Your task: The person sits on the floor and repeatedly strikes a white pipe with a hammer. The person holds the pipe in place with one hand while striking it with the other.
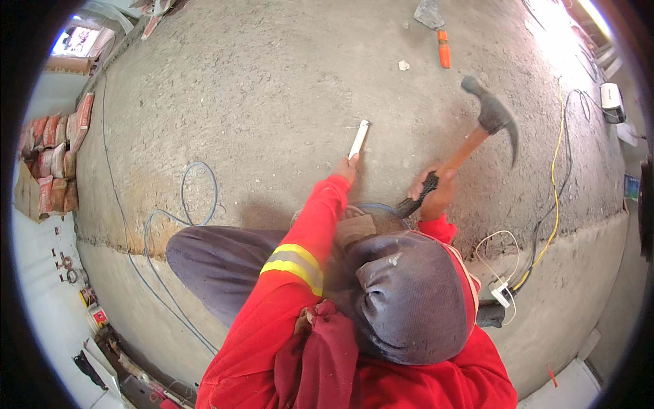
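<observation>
My left hand [348, 167] is closed around the lower end of a narrow, cream-coloured bar-like tool [358, 139]. The tool slants away from me, and its far end is at or close to the rough concrete floor [286, 117]; I cannot tell whether it touches. In my right hand [434, 191] is a claw hammer [475, 134], held by its black grip. Its orange-brown shaft slopes up to the right, with the steel head apart from the cream tool and the claw curving toward me. My folded leg [225, 260] lies below the left arm.
An orange-handled trowel [443, 51] and a pale chip [404, 65] lie farther out. Blue-grey cable [214, 194] loops at left; a yellow cord [554, 179] runs along the right to a white power socket [499, 294]. Bags [51, 153] are stacked at left.
</observation>
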Tool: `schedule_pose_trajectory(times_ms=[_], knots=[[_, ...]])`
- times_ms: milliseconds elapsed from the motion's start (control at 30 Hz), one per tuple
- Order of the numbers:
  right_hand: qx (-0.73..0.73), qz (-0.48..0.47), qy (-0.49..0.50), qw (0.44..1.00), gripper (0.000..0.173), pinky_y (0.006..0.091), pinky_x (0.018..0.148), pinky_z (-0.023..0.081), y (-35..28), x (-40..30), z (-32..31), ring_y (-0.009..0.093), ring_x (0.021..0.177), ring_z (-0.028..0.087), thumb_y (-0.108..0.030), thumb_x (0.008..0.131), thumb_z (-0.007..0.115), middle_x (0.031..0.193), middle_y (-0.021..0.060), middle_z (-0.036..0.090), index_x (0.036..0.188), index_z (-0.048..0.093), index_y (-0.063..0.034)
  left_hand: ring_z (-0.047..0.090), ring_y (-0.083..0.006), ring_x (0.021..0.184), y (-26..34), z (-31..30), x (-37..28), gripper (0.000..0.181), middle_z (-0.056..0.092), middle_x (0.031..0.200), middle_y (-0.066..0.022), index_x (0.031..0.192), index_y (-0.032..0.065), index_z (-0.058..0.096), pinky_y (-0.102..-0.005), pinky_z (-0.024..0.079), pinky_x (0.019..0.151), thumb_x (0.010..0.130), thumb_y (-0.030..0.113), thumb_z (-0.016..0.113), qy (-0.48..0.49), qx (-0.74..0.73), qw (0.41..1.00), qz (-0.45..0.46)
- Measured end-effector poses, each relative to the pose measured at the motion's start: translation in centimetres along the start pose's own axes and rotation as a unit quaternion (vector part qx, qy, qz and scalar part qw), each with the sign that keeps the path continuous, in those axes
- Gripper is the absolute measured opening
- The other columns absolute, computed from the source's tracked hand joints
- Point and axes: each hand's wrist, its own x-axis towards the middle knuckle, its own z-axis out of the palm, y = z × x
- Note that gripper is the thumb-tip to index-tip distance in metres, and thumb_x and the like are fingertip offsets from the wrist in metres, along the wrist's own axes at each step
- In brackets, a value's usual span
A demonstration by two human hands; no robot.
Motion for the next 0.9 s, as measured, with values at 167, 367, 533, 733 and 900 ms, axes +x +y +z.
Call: schedule_pose_trajectory(times_ms=[167,367,533,733,900], knots=[[-0.224,0.267,0.006,0.937,0.055,0.0301,0.033,0.033,12.0,-0.5,-4.1,0.016,0.033,0.041,-0.053,0.087,0.036,0.045,0.0036,0.043,0.059,0.044,-0.0068,0.055,-0.0424,0.086,0.0,0.4,0.9,0.06,0.058,0.085,-0.027,0.093,-0.0024,0.057,-0.0464,0.041,0.075,0.086,0.053,0.035,-0.042,-0.026,0.999,-0.016],[-0.053,0.32,0.041,0.945,0.056,0.0321,0.03,0.032,6.4,-0.8,-3.9,0.017,0.031,0.037,-0.059,0.084,0.037,0.043,0.0027,0.04,0.061,0.043,-0.0084,0.054,-0.043,0.089,-1.9,-0.7,1.0,0.057,0.058,0.089,-0.0274,0.099,-0.0023,0.055,-0.0463,0.042,0.076,0.087,0.05,0.037,-0.015,0.058,0.998,0.011],[-0.004,0.189,0.038,0.981,0.059,0.0302,0.032,0.032,7.7,-1.8,-3.8,0.015,0.032,0.036,-0.064,0.082,0.034,0.045,0.0021,0.04,0.064,0.044,-0.0087,0.053,-0.0425,0.093,1.3,-0.6,0.2,0.057,0.057,0.095,-0.0274,0.104,-0.0025,0.054,-0.0459,0.041,0.078,0.087,0.049,0.038,-0.037,0.072,0.997,-0.002],[-0.132,0.485,-0.038,0.864,0.057,0.0298,0.033,0.031,8.7,-0.1,-2.4,0.014,0.033,0.035,-0.065,0.075,0.048,0.045,0.0002,0.037,0.061,0.044,-0.0102,0.054,-0.0417,0.096,-2.7,-2.8,1.9,0.065,0.057,0.097,-0.0279,0.107,-0.004,0.052,-0.0462,0.041,0.08,0.084,0.056,0.038,0.026,0.066,0.996,-0.044],[-0.429,0.249,-0.156,0.854,0.044,0.0357,0.04,0.037,6.5,1.0,-7.3,0.018,0.04,0.044,-0.046,0.073,0.063,0.051,0.007,0.048,0.063,0.051,-0.0041,0.056,-0.0371,0.091,-4.2,-11.0,2.9,0.07,0.056,0.101,-0.0254,0.113,-0.0027,0.048,-0.0456,0.043,0.077,0.079,0.058,0.046,0.006,0.118,0.991,-0.069]])
